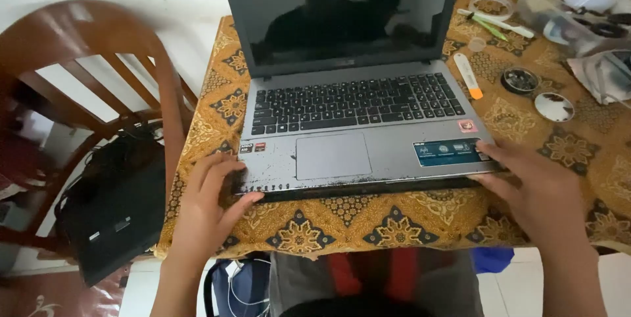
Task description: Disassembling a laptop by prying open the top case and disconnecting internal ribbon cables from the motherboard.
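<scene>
To the left of the laptop (355, 113), one wooden chair (85, 93) is carrying one black bag (112, 218). The left hand (207, 208) and right hand (536, 189), well apart, are gripping the laptop's front corners on the patterned surface (394, 225); it seems they are steadying or shifting it, which calls for an even grip. Right of the laptop are lying two round lids (537, 93) and one white tube (468, 75).

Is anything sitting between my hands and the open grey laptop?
Nothing visible does: the left hand and right hand already rest on the front corners of the open grey laptop.
</scene>
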